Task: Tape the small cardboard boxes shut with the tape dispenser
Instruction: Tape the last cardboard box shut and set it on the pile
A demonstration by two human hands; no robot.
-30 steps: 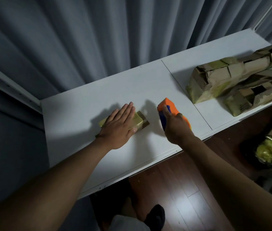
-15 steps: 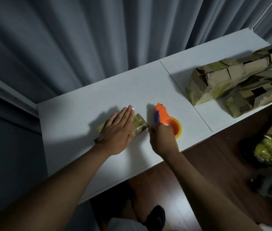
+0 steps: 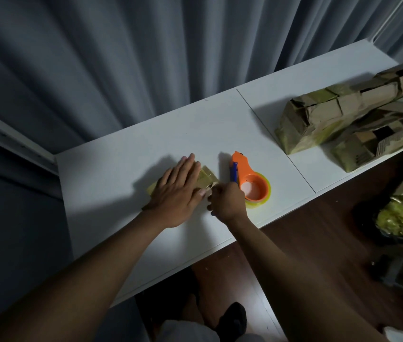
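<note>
White table (image 3: 126,169) before grey curtains (image 3: 146,58): left hand (image 3: 178,191) flat on box (image 3: 206,180), right hand's (image 3: 225,201) grip unclear.

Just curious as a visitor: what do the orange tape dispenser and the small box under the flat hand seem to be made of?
Orange tape dispenser: likely moulded plastic, smooth, evenly coloured. Small box: brown cardboard, seemingly wrapped in glossy yellowish tape; it glints.

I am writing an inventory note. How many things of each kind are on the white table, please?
Tape dispenser, orange, lying beside the right hand: 1
Small cardboard box under the flat left hand: 1
Heap of cardboard boxes, far right; single boxes cannot be told apart: 1
Total: 3
</note>
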